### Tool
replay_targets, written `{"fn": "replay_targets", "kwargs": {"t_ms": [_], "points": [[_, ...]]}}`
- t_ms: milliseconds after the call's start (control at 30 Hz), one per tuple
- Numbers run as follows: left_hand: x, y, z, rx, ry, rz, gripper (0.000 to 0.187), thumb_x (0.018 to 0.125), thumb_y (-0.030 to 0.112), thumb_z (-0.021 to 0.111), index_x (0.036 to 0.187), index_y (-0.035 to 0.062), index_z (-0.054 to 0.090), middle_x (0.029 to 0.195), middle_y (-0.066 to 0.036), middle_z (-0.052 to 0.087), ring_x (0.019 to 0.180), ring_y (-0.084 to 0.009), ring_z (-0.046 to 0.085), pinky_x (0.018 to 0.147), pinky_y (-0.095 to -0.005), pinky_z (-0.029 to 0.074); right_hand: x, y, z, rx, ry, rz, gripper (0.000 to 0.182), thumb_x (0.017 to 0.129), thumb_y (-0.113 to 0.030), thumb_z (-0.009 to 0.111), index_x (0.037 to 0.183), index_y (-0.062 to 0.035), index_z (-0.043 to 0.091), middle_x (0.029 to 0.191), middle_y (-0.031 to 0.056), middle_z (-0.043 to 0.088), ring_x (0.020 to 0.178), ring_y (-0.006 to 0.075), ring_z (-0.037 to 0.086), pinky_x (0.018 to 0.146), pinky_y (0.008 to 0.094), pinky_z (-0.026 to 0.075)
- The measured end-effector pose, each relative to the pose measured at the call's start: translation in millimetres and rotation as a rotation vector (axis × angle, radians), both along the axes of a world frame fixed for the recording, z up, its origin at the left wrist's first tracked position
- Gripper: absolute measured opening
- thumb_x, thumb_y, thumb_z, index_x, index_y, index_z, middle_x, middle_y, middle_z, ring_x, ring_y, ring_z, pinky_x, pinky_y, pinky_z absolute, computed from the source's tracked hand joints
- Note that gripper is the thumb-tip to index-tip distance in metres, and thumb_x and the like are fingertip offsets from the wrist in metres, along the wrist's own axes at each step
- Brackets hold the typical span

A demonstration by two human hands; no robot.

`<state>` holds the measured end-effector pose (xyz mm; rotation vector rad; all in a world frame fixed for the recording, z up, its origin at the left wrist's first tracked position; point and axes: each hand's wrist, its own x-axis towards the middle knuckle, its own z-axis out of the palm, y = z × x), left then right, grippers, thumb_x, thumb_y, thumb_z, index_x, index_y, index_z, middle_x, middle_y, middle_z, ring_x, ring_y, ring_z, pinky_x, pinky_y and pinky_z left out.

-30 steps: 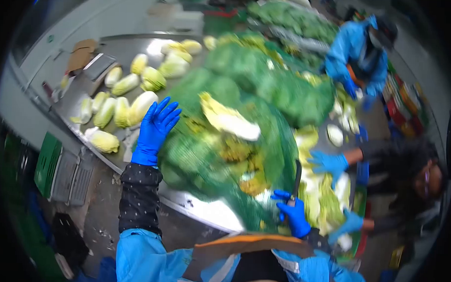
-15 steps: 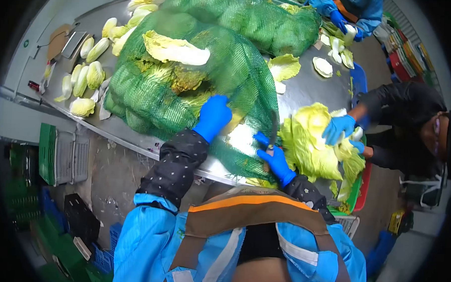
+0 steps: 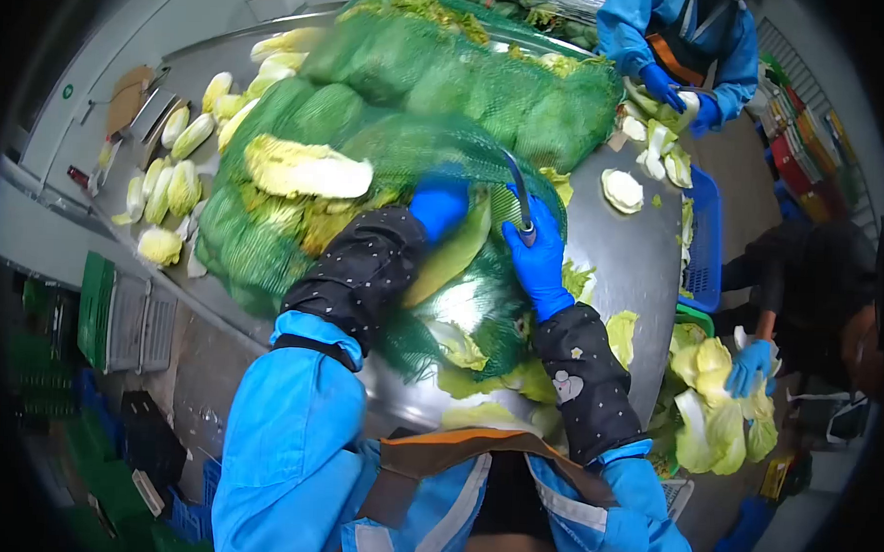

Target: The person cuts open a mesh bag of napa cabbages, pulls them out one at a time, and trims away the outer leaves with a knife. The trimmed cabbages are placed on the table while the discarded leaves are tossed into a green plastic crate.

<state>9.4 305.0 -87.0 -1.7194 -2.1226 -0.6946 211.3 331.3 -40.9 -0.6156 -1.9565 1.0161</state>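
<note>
A green mesh bag (image 3: 365,113) of napa cabbages lies across the steel table in front of me. My left hand (image 3: 438,210), in a blue glove, reaches into its opening; the fingers are blurred and partly behind the netting. My right hand (image 3: 542,264), also gloved, is closed round the handle of a knife (image 3: 513,171), whose dark curved blade points up against the mesh. Below my left hand hangs a pale cabbage leaf (image 3: 453,252). On top of the bag rests a loose napa cabbage piece (image 3: 309,168), left of my hands.
Small trimmed cabbages (image 3: 184,187) lie along the table's left side. A blue crate (image 3: 702,241) stands at the right edge. At the right, a co-worker's gloved hand (image 3: 747,369) holds loose cabbage leaves (image 3: 715,407). Another person (image 3: 678,60) handles cabbage at the far end.
Both my hands have moved forward, the left deeper into the bag, and the netting is lifted. The co-worker's heap of leaves has gone from the table to beyond its right edge.
</note>
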Motion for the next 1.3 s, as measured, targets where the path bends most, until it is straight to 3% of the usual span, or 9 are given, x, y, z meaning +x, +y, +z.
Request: {"fn": "replay_targets", "kwargs": {"t_ms": [133, 400, 500, 567, 733, 867, 1033, 1233, 1300], "points": [[-20.7, 47.2, 44.9, -0.589, -0.198, -0.042, 0.034, 0.08, 0.027, 0.052, 0.106, 0.0051, 0.058, 0.111, -0.018, 0.055, 0.103, -0.0309, 0.052, 0.09, -0.0386, 0.04, -12.1, 38.0, -21.4, -0.015, -0.07, -0.069, 0.049, 0.075, -0.02, 0.067, 0.12, -0.0073, 0.052, 0.114, 0.0176, 0.055, 0.106, 0.0337, 0.05, 0.092, 0.04, 0.038], [-6.4, 35.9, 5.8, -0.44, 0.01, -0.151, 0.039, 0.066, 0.023, 0.065, 0.102, 0.0104, 0.062, 0.111, -0.017, 0.056, 0.104, -0.0356, 0.05, 0.089, -0.0376, 0.041, -14.7, 92.7, -92.9, -0.739, -0.252, 0.001, 0.049, 0.075, -0.029, 0.067, 0.112, -0.0003, 0.053, 0.088, 0.0106, 0.059, 0.083, 0.0198, 0.055, 0.077, 0.033, 0.044], [81.5, -23.8, 48.3, -0.674, 0.017, -0.208, 0.053, 0.055, 0.02, 0.067, 0.105, 0.0042, 0.056, 0.098, -0.013, 0.052, 0.092, -0.0312, 0.05, 0.079, -0.0403, 0.04, -29.3, 125.0, -131.3, -0.499, -0.193, 0.085, 0.048, 0.076, -0.028, 0.066, 0.111, 0.0019, 0.053, 0.093, 0.0082, 0.061, 0.084, 0.0169, 0.055, 0.078, 0.0302, 0.043], [133.0, -75.2, 49.6, -0.297, -0.223, -0.647, 0.062, 0.055, 0.023, 0.07, 0.112, 0.0058, 0.053, 0.096, -0.012, 0.052, 0.091, -0.0334, 0.049, 0.081, -0.0426, 0.039, -22.2, 118.1, -90.2, -0.686, -0.216, 0.246, 0.037, 0.08, -0.017, 0.061, 0.111, 0.0026, 0.056, 0.104, 0.0049, 0.06, 0.091, 0.0135, 0.054, 0.083, 0.028, 0.041], [71.5, -104.4, 65.1, -0.728, -0.298, -0.484, 0.085, 0.043, 0.04, 0.081, 0.117, 0.0117, 0.049, 0.104, -0.011, 0.054, 0.098, -0.0313, 0.052, 0.086, -0.0447, 0.037, 48.0, 53.3, -30.1, -0.98, 0.07, 0.512, 0.04, 0.082, -0.012, 0.057, 0.117, 0.0054, 0.052, 0.116, 0.01, 0.056, 0.107, 0.0178, 0.053, 0.096, 0.0277, 0.036], [104.4, -122.2, 91.5, -0.916, 0.139, -0.537, 0.077, 0.044, 0.044, 0.081, 0.107, 0.0105, 0.053, 0.097, -0.011, 0.058, 0.091, -0.0286, 0.057, 0.079, -0.0428, 0.04, 143.7, -13.1, -20.5, -0.971, 0.191, 0.379, 0.045, 0.084, -0.011, 0.053, 0.124, 0.008, 0.042, 0.122, 0.0154, 0.051, 0.116, 0.0218, 0.048, 0.101, 0.0308, 0.033], [137.9, -136.8, 113.6, -0.948, 0.107, -0.621, 0.064, 0.05, 0.044, 0.078, 0.1, 0.0116, 0.057, 0.074, -0.009, 0.061, 0.071, -0.0302, 0.061, 0.066, -0.0418, 0.043, 231.0, -59.5, -78.4, -0.969, 0.01, 0.243, 0.045, 0.082, -0.007, 0.053, 0.124, 0.0068, 0.042, 0.119, 0.0158, 0.052, 0.115, 0.0231, 0.049, 0.1, 0.0302, 0.034], [238.9, -122.5, 202.9, -0.555, -0.089, -0.33, 0.05, 0.055, 0.048, 0.075, 0.083, 0.0107, 0.057, 0.066, -0.012, 0.059, 0.065, -0.0339, 0.06, 0.057, -0.0433, 0.045, 295.1, -71.2, -45.0, -1.005, 0.081, -0.142, 0.046, 0.077, -0.004, 0.062, 0.121, -0.0036, 0.049, 0.09, 0.0032, 0.056, 0.078, 0.0122, 0.054, 0.072, 0.0251, 0.046], [276.3, -114.3, 175.8, -0.505, -0.189, -0.347, 0.051, 0.056, 0.046, 0.076, 0.083, 0.0084, 0.056, 0.071, -0.013, 0.059, 0.066, -0.0337, 0.06, 0.058, -0.043, 0.045, 324.9, -75.5, -42.5, -0.578, -0.169, -0.308, 0.048, 0.075, -0.006, 0.065, 0.12, -0.0071, 0.05, 0.087, 0.0017, 0.055, 0.075, 0.0104, 0.052, 0.071, 0.0249, 0.045]]}}
